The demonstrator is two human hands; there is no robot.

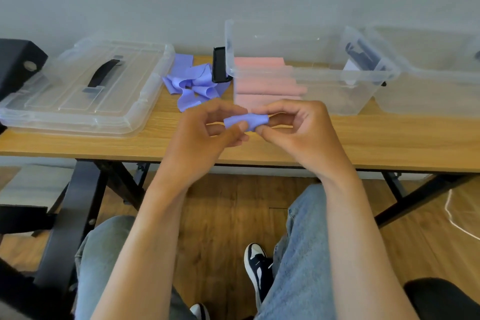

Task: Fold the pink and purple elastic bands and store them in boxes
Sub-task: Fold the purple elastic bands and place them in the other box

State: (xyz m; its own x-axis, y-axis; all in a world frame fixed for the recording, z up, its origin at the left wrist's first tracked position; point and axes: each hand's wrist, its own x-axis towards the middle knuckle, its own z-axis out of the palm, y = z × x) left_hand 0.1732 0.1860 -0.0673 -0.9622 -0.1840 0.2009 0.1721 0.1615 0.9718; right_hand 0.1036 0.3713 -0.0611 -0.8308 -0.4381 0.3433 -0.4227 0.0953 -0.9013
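Head view: my left hand (207,128) and right hand (291,125) pinch a folded purple band (245,121); soft, light, springy; best held at its ends.

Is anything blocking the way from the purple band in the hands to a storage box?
Nothing visible does. Both hands, left and right, hold the folded purple band just in front of the open clear box, which holds the pink bands. Its top is uncovered; the lid lies to the left.
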